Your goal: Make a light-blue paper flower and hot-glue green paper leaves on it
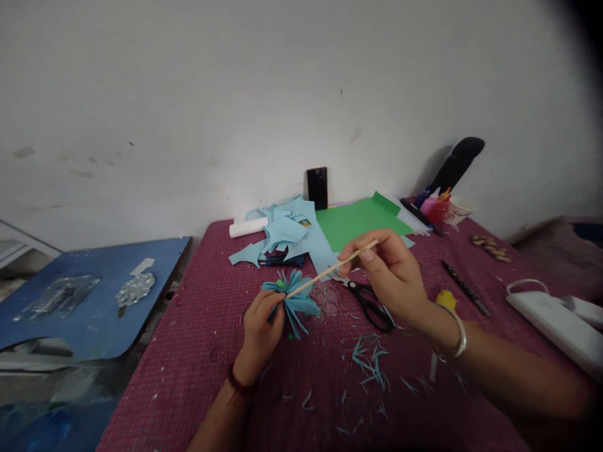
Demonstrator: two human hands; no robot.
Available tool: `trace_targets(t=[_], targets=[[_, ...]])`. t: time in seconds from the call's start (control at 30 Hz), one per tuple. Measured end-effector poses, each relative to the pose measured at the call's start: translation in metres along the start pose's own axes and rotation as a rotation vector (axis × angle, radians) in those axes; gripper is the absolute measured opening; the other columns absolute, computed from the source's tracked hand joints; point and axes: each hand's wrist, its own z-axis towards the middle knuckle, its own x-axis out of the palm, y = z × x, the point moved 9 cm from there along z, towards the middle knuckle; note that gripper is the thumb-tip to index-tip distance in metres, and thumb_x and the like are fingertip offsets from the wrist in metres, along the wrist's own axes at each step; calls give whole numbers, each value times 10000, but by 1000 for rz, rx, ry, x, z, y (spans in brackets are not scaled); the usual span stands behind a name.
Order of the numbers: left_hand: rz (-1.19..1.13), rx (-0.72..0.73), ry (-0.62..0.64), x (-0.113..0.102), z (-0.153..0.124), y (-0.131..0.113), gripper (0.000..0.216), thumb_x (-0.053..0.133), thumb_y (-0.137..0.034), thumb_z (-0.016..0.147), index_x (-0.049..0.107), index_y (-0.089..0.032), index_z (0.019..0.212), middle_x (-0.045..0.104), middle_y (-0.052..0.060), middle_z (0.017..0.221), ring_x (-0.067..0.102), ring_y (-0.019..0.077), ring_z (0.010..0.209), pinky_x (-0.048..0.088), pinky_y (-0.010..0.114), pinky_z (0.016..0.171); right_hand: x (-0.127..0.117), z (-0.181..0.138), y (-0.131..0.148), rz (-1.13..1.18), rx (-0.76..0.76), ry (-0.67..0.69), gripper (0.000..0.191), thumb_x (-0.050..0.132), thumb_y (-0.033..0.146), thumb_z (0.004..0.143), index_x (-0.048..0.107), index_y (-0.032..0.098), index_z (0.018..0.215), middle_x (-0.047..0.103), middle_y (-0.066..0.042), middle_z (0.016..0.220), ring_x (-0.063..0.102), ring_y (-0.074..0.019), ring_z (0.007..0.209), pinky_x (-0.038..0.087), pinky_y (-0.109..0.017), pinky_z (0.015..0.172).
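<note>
My left hand (262, 326) pinches a blue paper flower (301, 306) with fanned petals and a bit of green near its middle. A thin pale wooden stick (325, 274) runs slantwise from the flower up to my right hand (389, 270). The fingers of my right hand are closed on its upper end. The stick's lower tip meets the flower close to my left fingertips; whether it is fixed there I cannot tell. Black-handled scissors (370, 304) lie on the table under my right hand. Thin blue paper strips (372, 364) are scattered in front of them.
Crumpled blue paper (285, 232), a white roll (249, 226), a green sheet (360, 220) and a phone (317, 188) are along the wall. To the right are a black pen (465, 287), peanuts (490, 247) and a white power strip (556, 323). A blue board (94, 263) stands left.
</note>
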Motion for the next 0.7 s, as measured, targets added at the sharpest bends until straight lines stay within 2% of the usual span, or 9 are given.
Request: trace_targets(t=[0.23, 0.4, 0.53, 0.6, 0.7], targets=[[-37, -69, 16, 2, -3, 6, 183, 577, -87, 852, 661, -217, 951, 682, 28, 858, 664, 142, 798, 552, 267, 744, 11, 0, -6, -49, -19, 85, 45, 527, 211, 969, 566, 235, 969, 688, 6, 884, 668, -96, 694, 562, -249, 654], [-44, -247, -13, 4, -10, 21, 185, 613, -160, 847, 642, -208, 1023, 696, 42, 908, 676, 154, 821, 557, 277, 747, 24, 3, -23, -11, 78, 123, 42, 518, 228, 959, 557, 226, 942, 682, 8, 853, 656, -94, 681, 553, -243, 634], [-46, -375, -22, 6, -1, 38, 209, 610, -201, 828, 624, -180, 1036, 691, 47, 888, 678, 154, 796, 555, 264, 709, 22, 22, -44, 62, 152, 14, 80, 548, 281, 922, 543, 218, 873, 673, 19, 813, 629, -87, 615, 557, -250, 613], [-49, -402, 37, 1, 16, 44, 226, 606, -208, 808, 634, -174, 1030, 681, 31, 837, 670, 148, 756, 544, 250, 674, 18, 32, -59, 130, 206, -82, 100, 574, 299, 897, 536, 219, 850, 677, 28, 786, 620, -85, 579, 561, -248, 594], [-32, -413, 193, -23, 49, 47, 229, 623, -191, 755, 677, -192, 977, 662, -8, 749, 642, 132, 683, 513, 232, 634, 19, 37, -91, 329, 347, -245, 106, 616, 279, 858, 536, 220, 822, 690, 32, 727, 619, -88, 540, 556, -225, 551]])
